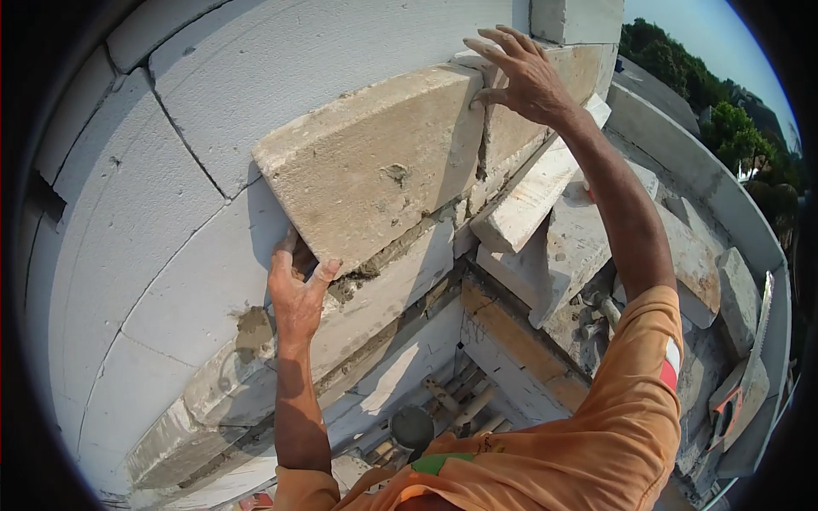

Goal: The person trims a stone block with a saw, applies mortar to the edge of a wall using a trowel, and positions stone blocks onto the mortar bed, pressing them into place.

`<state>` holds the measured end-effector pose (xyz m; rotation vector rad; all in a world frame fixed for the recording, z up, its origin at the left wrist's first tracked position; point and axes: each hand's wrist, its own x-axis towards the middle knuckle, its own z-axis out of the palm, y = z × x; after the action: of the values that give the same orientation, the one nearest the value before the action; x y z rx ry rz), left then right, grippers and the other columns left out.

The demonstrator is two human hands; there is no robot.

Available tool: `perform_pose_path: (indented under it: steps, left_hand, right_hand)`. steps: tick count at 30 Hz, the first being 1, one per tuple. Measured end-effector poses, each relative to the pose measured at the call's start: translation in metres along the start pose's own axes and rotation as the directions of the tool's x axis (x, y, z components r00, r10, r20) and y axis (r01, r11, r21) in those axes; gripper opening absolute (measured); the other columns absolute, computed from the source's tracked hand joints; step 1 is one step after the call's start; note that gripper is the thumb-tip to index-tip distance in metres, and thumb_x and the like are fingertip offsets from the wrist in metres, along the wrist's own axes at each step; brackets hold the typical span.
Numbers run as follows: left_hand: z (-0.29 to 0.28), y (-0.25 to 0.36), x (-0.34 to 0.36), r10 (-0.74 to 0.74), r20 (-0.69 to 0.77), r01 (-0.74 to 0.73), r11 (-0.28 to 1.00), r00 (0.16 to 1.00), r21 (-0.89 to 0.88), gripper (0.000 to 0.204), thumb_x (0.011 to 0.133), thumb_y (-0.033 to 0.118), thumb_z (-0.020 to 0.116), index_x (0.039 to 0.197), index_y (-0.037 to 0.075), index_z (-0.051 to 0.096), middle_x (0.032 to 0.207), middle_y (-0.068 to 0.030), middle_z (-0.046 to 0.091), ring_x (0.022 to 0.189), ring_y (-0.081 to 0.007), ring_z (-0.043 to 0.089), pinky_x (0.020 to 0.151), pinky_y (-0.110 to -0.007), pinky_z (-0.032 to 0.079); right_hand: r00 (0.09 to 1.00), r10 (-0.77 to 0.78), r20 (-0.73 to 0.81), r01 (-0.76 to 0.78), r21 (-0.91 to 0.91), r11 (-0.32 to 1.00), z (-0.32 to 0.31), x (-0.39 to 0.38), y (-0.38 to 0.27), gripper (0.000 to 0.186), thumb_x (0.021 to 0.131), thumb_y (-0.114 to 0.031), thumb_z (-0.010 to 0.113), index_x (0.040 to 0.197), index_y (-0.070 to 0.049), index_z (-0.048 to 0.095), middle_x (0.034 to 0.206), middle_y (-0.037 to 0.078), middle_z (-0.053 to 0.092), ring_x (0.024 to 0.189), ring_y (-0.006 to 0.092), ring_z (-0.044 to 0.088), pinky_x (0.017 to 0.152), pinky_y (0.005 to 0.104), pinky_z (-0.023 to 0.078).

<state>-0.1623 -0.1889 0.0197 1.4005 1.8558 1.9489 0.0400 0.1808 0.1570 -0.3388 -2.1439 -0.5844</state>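
A large beige concrete block (pixel 375 162) stands on edge, tilted, on a mortared course of blocks (pixel 383 285) against the white wall. My left hand (pixel 296 294) grips its lower left corner, thumb toward the front face and the other fingers partly hidden at its edge. At the upper right end, my right hand (pixel 530 83) is open with fingers spread; its thumb is at the block's end edge. Beyond that end stands another beige block (pixel 511 128), with a narrow gap between the two. Grey mortar (pixel 362 271) shows beneath the held block.
White block wall (pixel 162 213) rises behind the course. To the right lie loose block pieces (pixel 532 196) and a handsaw (pixel 733 400) beside a curved parapet (pixel 724 170). Below me are a dark round bucket (pixel 411 427) and poles (pixel 473 407) in a deep opening.
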Motion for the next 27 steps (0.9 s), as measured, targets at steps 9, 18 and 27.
perform_pose_path:
  steps: [9,18,27]
  left_hand:
    - [-0.001,-0.02,0.006,0.106,-0.024,-0.101,0.984,0.994,0.147,0.081,0.085,0.041,0.079,0.137,-0.01,0.045,0.129,-0.0235,0.053,0.123,-0.0302,0.054,0.106,-0.041,0.043]
    - [-0.023,0.004,0.013,-0.064,0.017,0.058,0.968,0.998,0.243,0.087,0.086,0.049,0.076,0.139,-0.013,0.045,0.113,-0.0193,0.064,0.106,-0.0206,0.06,0.091,-0.033,0.048]
    - [-0.03,0.052,0.006,0.269,-0.115,-0.218,0.919,0.956,0.329,0.084,0.089,0.049,0.071,0.146,-0.004,0.04,0.137,-0.0246,0.05,0.13,-0.03,0.05,0.108,-0.041,0.043]
  right_hand:
    - [0.997,0.079,0.005,-0.078,-0.027,0.997,-0.004,-0.004,0.002,0.098,0.064,-0.054,0.086,0.148,-0.026,0.045,0.155,0.007,0.04,0.146,0.031,0.03,0.121,0.0528,0.024]
    - [0.992,0.113,-0.057,-0.098,0.218,0.971,-0.028,-0.009,-0.04,0.065,0.086,-0.045,0.074,0.141,-0.015,0.055,0.144,0.017,0.05,0.133,0.036,0.047,0.109,0.0501,0.042]
    - [0.853,0.465,-0.236,-0.323,0.461,0.826,-0.071,-0.09,-0.191,0.046,0.092,-0.019,0.07,0.13,0.002,0.056,0.128,0.022,0.056,0.114,0.0367,0.056,0.097,0.0459,0.046]
